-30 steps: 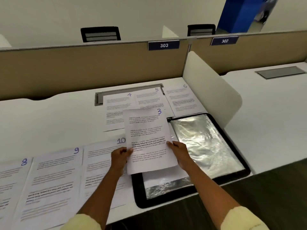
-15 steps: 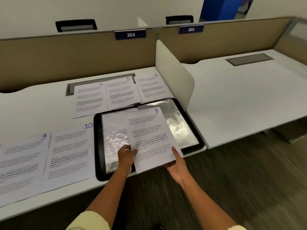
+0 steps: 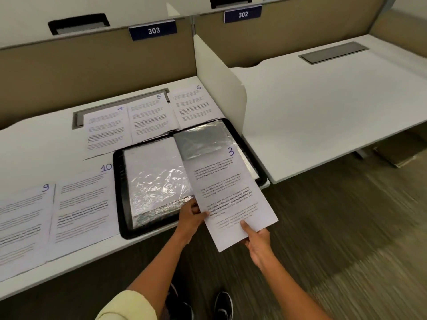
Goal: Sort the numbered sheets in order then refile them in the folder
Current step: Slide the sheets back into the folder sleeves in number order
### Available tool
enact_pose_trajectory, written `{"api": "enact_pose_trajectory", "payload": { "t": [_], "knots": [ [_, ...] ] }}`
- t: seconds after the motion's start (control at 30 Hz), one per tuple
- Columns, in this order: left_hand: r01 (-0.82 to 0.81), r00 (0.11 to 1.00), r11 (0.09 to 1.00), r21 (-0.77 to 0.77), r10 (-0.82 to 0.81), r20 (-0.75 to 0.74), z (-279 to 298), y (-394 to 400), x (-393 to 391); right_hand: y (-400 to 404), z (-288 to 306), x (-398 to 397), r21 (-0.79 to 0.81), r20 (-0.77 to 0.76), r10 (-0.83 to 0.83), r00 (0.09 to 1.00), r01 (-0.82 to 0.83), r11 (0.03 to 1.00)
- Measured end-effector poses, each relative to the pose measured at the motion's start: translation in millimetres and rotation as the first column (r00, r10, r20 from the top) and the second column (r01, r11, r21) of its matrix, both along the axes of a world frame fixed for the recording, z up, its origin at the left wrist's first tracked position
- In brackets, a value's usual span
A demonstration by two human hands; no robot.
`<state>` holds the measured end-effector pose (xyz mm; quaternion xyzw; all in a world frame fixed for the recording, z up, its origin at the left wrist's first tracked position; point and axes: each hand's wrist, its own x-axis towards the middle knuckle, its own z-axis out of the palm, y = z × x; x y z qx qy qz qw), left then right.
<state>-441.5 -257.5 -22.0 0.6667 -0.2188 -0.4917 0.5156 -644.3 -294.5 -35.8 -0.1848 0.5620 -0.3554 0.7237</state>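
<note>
Sheet 3 (image 3: 227, 197) is held over the right half of the open folder (image 3: 120, 192), its lower end hanging past the desk (image 3: 46, 139) edge toward 6 o'clock. Left hand (image 3: 191, 215) pinches the sheet's left edge, thumb on top, fingers curled beneath. Right hand (image 3: 258, 241) holds the bottom corner, thumb pressed on the printed face, fingers underneath and out of sight.

Folder: black rim, glossy plastic sleeves (image 3: 159, 183); left sleeve already appears to hold a white page. A grey sleeve shows at 12 o'clock of the held sheet.

Risks, as judged:
- Sheet comes in tilted to the sleeve; it may catch on the sleeve mouth and crease or buckle.
- Sleeve mouth is not visibly held open; the paper could slide over the plastic, not into it.
- Grip sits only at the lower end, so the far end is free to droop or curl.
- Sheet 4 (image 3: 106, 128) lies touching the folder's far edge at 11 o'clock and could be nudged.

Readable writing: handwritten blue "3" at the held sheet's top right; "4", "5" (image 3: 151, 118), "6" (image 3: 196, 105) on the far row; "9" (image 3: 23, 225), "10" (image 3: 85, 204) at 9 o'clock. Partition plates read "303" (image 3: 153, 30) and "302" (image 3: 242, 14). Body text is too blurred to read.
</note>
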Motion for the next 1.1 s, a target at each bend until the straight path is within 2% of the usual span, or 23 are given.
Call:
{"api": "enact_pose_trajectory", "payload": {
  "t": [0.07, 0.13, 0.23, 0.3, 0.43, 0.53, 0.6, 0.73, 0.9, 1.1],
  "knots": [
    [-0.031, 0.997, 1.000, 0.003, 0.031, 0.064, 0.1, -5.2, 1.7, 4.2, -8.8, -16.0, -0.008, -0.005, -0.020, 1.000, 0.020, 1.000],
    [-0.085, 0.970, 0.996, 0.031, 0.076, 0.229, 3.1, -13.6, 7.2, 9.3, -15.4, -30.6, -0.019, -0.007, -0.044, 0.999, 0.044, 0.999],
    [-0.037, 0.845, 0.999, 0.031, 0.014, 0.534, 7.5, -29.8, 21.7, 17.2, -24.7, -47.8, -0.014, -0.024, -0.090, 0.996, 0.090, 0.996],
    [0.070, 0.755, 0.996, 0.058, -0.091, 0.649, 6.6, -39.8, 30.6, 22.1, -26.6, -57.1, -0.011, -0.030, -0.107, 0.994, 0.106, 0.994],
    [0.239, 0.598, 0.954, 0.180, -0.290, 0.747, -1.2, -54.8, 32.9, 32.4, -26.2, -74.8, -0.013, -0.065, -0.146, 0.987, 0.146, 0.989],
    [0.270, 0.490, 0.946, 0.181, -0.297, 0.820, 1.2, -66.7, 26.4, 38.6, -24.2, -83.3, -0.025, -0.087, -0.164, 0.983, 0.163, 0.986],
    [0.284, 0.453, 0.940, 0.190, -0.306, 0.837, 2.1, -73.1, 23.1, 44.8, -22.7, -87.6, -0.036, -0.088, -0.184, 0.979, 0.181, 0.983],
    [0.298, 0.481, 0.930, 0.215, -0.341, 0.807, -2.1, -78.6, 20.9, 58.6, -19.1, -94.3, -0.071, -0.083, -0.222, 0.972, 0.216, 0.974],
    [0.268, 0.562, 0.948, 0.174, -0.301, 0.771, 3.0, -76.4, 19.3, 78.5, -14.0, -98.5, -0.087, -0.110, -0.260, 0.959, 0.251, 0.964],
    [0.256, 0.618, 0.958, 0.129, -0.265, 0.740, 8.7, -73.0, 19.8, 97.9, -6.2, -98.4, -0.124, -0.131, -0.283, 0.950, 0.268, 0.955]
  ]
}}
